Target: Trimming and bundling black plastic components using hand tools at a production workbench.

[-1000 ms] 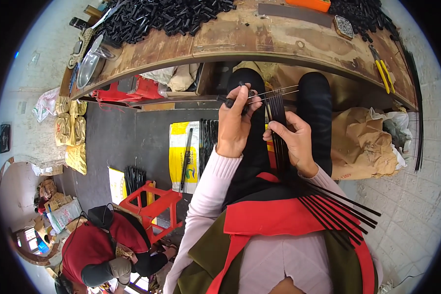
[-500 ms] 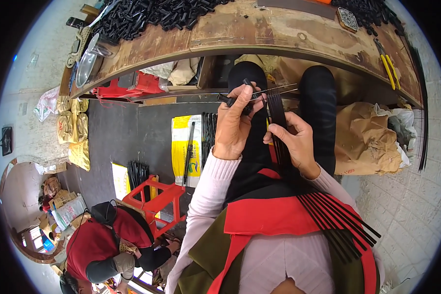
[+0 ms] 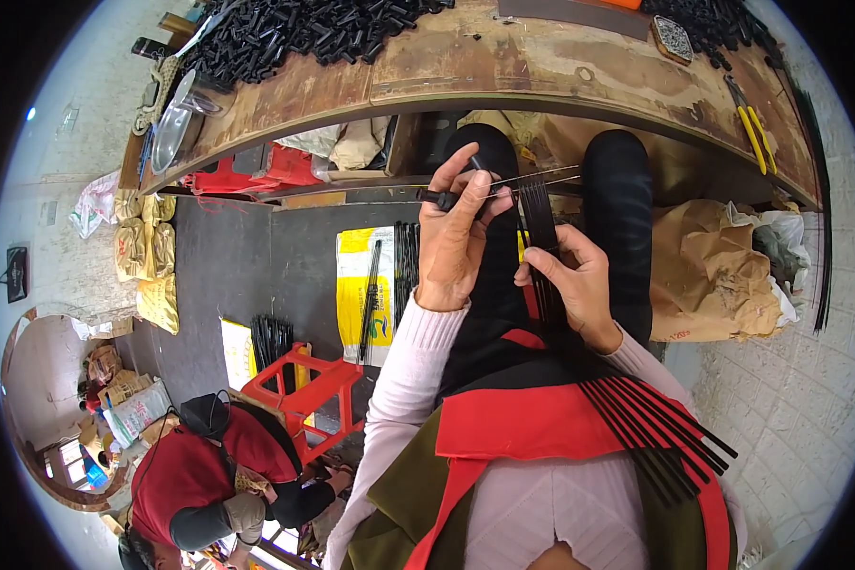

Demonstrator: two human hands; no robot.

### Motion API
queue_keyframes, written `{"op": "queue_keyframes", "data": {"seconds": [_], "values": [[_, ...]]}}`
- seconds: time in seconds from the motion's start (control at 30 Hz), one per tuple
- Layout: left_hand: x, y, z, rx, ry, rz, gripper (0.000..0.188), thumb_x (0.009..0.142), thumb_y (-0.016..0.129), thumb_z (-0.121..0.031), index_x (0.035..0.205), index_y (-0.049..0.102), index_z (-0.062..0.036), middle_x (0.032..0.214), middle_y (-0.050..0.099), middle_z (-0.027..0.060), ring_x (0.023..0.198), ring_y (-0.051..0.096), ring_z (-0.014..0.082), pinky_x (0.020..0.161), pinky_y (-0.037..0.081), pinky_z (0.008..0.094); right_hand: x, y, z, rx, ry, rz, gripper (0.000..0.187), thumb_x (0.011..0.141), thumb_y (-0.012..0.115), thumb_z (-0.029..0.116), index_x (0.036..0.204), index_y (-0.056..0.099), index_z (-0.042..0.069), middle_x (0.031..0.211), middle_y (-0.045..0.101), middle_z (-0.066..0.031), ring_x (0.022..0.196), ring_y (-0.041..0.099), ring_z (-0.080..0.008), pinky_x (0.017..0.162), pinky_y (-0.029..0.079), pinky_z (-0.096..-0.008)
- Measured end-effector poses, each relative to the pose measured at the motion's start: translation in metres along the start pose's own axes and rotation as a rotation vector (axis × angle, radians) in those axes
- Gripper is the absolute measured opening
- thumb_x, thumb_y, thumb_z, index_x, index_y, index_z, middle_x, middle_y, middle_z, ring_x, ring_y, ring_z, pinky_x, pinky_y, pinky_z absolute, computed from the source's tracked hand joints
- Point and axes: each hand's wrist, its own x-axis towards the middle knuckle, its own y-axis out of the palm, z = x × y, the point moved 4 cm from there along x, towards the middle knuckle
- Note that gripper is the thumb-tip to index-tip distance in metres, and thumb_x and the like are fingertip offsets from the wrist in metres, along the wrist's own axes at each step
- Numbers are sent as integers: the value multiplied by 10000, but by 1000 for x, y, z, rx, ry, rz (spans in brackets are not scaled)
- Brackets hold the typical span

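Note:
My left hand point(image 3: 454, 233) is closed around a few short black plastic pieces point(image 3: 439, 198), which stick out between thumb and fingers. Two thin metal wires point(image 3: 551, 180) run rightward from that hand and cross the top of a fan of long black strips point(image 3: 539, 217). My right hand point(image 3: 577, 285) pinches these strips between thumb and fingers. Their lower ends point(image 3: 651, 432) spread across the red apron point(image 3: 503, 423) on my lap. Fingers hide how the wires are gripped.
A wooden bench point(image 3: 427, 71) carries heaped black pieces point(image 3: 304, 33), a small tray of tiny parts point(image 3: 673, 40) and yellow-handled pliers point(image 3: 757, 138). Brown paper sacks point(image 3: 703, 275) stand at right. A red stool point(image 3: 304, 394) and another person point(image 3: 195, 470) are at lower left.
My left index finger has lifted and straightened away from the black pieces. The right hand keeps its pinch on the strips, nearly still. The whole view has shifted slightly.

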Motion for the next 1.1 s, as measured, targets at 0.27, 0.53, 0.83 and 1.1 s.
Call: {"op": "queue_keyframes", "data": {"seconds": [0.27,0.53,0.83,1.1], "values": [[0,-2,0,-27,-75,-38,255,894,691,-113,1118,622,-11,1051,662,127,911,667,200,796,572,284,0,2,2,-7,-5,-2,140,895,676,71,968,608,-27,798,641,-64,696,642,-128,656,551,-258],[-2,2,-2,-6,-69,-92,279,902,686,-139,1128,628,14,1048,664,123,922,670,205,801,569,284,1,2,2,12,1,-10,143,894,681,74,962,611,-31,790,643,-63,688,637,-119,652,546,-248],[-2,8,-3,28,-40,-5,404,938,628,-104,1323,521,-49,1017,653,96,937,656,176,818,558,291,1,1,0,21,0,-13,149,892,686,81,965,611,-24,804,641,-58,688,634,-113,652,547,-248],[-3,10,-1,44,-52,4,387,935,633,-104,1305,538,-41,1031,655,85,946,649,161,823,551,293,2,1,-1,-13,-8,6,144,899,665,73,998,602,-10,824,637,-59,696,637,-133,664,546,-268]]}}
